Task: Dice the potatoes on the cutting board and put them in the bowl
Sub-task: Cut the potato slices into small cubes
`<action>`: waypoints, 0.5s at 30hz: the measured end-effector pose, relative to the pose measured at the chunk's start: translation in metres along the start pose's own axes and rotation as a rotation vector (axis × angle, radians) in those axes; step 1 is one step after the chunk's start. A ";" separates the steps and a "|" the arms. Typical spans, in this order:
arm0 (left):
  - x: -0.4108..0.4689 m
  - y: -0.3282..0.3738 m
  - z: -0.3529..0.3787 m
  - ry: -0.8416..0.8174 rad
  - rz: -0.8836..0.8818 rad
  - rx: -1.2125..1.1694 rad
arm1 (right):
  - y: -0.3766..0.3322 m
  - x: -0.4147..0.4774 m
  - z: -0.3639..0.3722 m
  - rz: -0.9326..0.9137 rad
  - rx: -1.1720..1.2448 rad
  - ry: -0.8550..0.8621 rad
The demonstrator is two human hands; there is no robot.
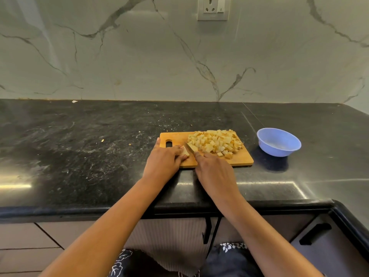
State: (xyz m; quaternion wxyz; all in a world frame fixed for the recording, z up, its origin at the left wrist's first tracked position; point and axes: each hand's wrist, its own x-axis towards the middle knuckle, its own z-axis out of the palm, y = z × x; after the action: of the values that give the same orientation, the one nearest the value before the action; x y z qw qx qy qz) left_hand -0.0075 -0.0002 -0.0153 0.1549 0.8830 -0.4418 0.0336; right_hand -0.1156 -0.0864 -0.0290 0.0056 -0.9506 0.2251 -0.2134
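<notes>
A wooden cutting board (239, 159) lies on the black counter. A heap of diced potato (215, 142) covers its right half. My left hand (163, 158) holds a last potato piece (185, 151) down on the board's left part, fingers curled over it. My right hand (214, 172) grips a knife; its handle is hidden in the hand. The knife blade (191, 147) shows between the potato piece and the heap. A light blue bowl (278, 141) stands to the right of the board, with nothing in it.
The black stone counter (79, 146) stretches far to the left, with small crumbs on it. A marble wall with a socket (213, 8) rises behind. The counter's front edge runs just below my wrists, with cabinet doors underneath.
</notes>
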 end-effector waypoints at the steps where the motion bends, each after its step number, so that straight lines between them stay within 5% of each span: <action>1: 0.000 -0.001 0.001 0.005 -0.002 -0.019 | 0.001 0.004 0.001 0.016 0.028 0.010; 5: 0.004 -0.016 0.010 0.065 -0.015 -0.157 | 0.006 0.003 -0.004 0.078 0.188 0.068; 15: 0.016 -0.028 0.024 0.048 -0.012 -0.044 | -0.001 -0.003 -0.016 0.013 0.238 0.068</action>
State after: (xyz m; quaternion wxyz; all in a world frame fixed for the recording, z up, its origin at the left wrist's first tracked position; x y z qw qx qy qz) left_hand 0.0222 -0.0040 -0.0420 0.1848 0.8810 -0.4333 0.0440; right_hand -0.1246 -0.0824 -0.0154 0.1121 -0.9340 0.2046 -0.2708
